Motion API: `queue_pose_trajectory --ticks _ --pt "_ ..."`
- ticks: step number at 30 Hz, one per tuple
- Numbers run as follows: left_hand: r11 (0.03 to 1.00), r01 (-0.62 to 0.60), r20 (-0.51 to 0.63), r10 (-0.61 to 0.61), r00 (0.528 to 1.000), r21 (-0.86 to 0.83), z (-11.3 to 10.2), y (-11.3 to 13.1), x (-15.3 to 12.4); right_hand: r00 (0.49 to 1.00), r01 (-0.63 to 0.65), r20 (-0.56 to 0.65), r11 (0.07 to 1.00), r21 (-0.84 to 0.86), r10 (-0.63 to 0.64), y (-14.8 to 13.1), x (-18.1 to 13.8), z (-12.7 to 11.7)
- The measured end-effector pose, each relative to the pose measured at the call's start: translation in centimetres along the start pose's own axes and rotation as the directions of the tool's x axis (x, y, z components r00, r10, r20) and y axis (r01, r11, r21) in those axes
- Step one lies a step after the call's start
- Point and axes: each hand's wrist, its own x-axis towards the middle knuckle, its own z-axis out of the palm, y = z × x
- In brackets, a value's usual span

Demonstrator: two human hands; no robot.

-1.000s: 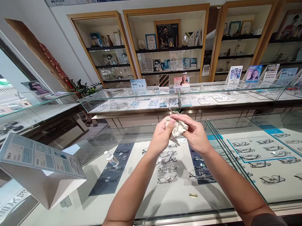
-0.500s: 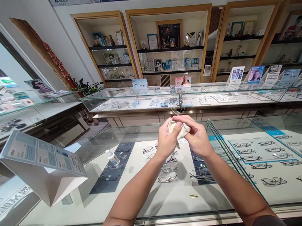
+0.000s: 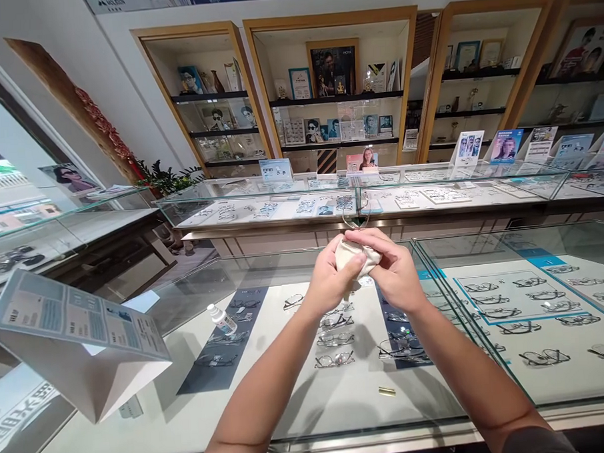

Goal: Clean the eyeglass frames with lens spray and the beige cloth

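My left hand (image 3: 329, 275) and my right hand (image 3: 396, 269) meet above the glass counter, both closed on a cream-coloured cloth (image 3: 351, 256). The left thumb presses across the front of the cloth, and the right fingers curl over it from above. Just beyond the fingertips, thin curved wire parts of a pair of glasses (image 3: 356, 219) stick up. The rest of those glasses is hidden by the cloth and fingers. A small white bottle (image 3: 222, 319) stands on the counter to the left of my hands.
Under the counter glass (image 3: 310, 420) lie several rows of glasses (image 3: 334, 360). A small gold-coloured piece (image 3: 386, 391) lies near the front. A folded sign (image 3: 81, 323) stands at the left. More display cases (image 3: 282, 221) and wooden shelves (image 3: 334, 98) are behind.
The left thumb has shifted a little on the cloth, which now looks more bunched toward the left. The view has moved slightly; both hands stay together at the same place.
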Motion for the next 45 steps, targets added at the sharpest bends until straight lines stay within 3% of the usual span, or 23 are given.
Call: queue_pose_trajectory --ticks 3,5,10,13,16,21,22,24,26,28,30,35,45 --pt "0.993 -0.121 -0.173 0.119 0.978 -0.001 1.2 -1.0 0.0 1.0 0.02 0.015 1.0 -0.015 -0.02 -0.1 -0.2 0.5" --pt "0.991 -0.132 -0.199 0.131 0.971 0.009 1.3 -1.1 0.1 0.999 0.028 0.02 0.999 -0.017 -0.027 -0.2 -0.3 0.6" --pt "0.999 -0.006 -0.107 0.0 0.994 -0.052 -0.3 -0.3 0.5 0.999 0.016 -0.045 1.0 0.003 -0.016 -0.1 -0.1 0.4" --pt "0.999 0.01 -0.101 -0.013 0.995 -0.038 -1.2 0.2 0.7 0.993 0.026 -0.117 1.0 0.002 -0.025 -0.2 0.1 0.0" --pt "0.998 0.003 -0.041 -0.001 0.999 0.057 -1.6 1.1 0.7 0.988 0.03 -0.153 1.0 0.008 -0.029 -0.4 0.3 -0.7" --pt "0.946 -0.008 0.193 -0.058 0.979 0.325 -2.0 2.5 0.4 0.988 0.02 -0.151 1.0 -0.01 -0.021 -0.5 0.6 -2.0" --pt "0.938 -0.062 0.18 0.0 0.984 0.342 -2.1 2.6 0.3 0.99 0.012 -0.137 1.0 -0.02 -0.015 -0.6 0.7 -2.2" --pt "0.896 -0.241 0.076 0.229 0.97 0.373 -2.4 2.5 0.2 0.996 -0.006 -0.09 0.999 -0.041 0.003 -0.7 0.8 -2.7" --pt "0.767 -0.438 0.008 0.492 0.871 0.469 -2.8 2.4 0.2 0.999 -0.029 -0.015 0.998 -0.058 0.028 -0.8 0.9 -3.2" --pt "0.592 -0.561 0.092 0.636 0.766 0.579 -3.1 2.5 0.3 0.995 -0.053 0.077 0.997 -0.064 0.058 -0.9 1.0 -3.6" --pt "0.473 -0.614 0.211 0.658 0.723 0.631 -3.3 2.8 0.3 0.982 -0.078 0.169 0.996 -0.053 0.086 -0.9 1.2 -4.0" --pt "0.38 -0.613 0.355 0.56 0.749 0.693 -3.3 3.0 0.1 0.947 -0.127 0.296 0.992 -0.022 0.127 -1.1 1.3 -4.3" --pt "0.362 -0.565 0.316 0.554 0.77 0.742 -2.5 2.2 -0.2 0.953 -0.089 0.285 0.993 -0.072 0.106 -0.9 1.2 -4.5"
